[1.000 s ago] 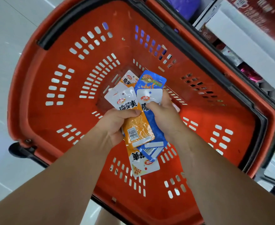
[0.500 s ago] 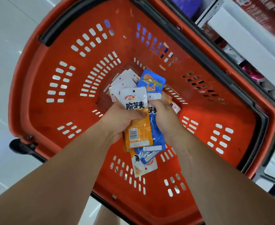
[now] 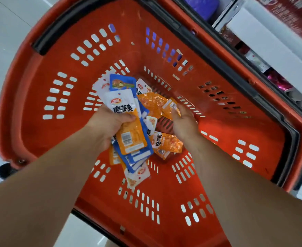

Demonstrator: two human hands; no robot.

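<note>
Inside a red basket (image 3: 39, 107), my left hand (image 3: 109, 125) grips a stack of snack packets (image 3: 130, 134); my right hand (image 3: 184, 123) pinches a loose orange packet (image 3: 153, 102), probably to add next.

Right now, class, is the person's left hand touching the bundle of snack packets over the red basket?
Touching. The head view shows the left hand gripping the bundle of snack packets, with its thumb pressed across the front and no gap between them.
</note>
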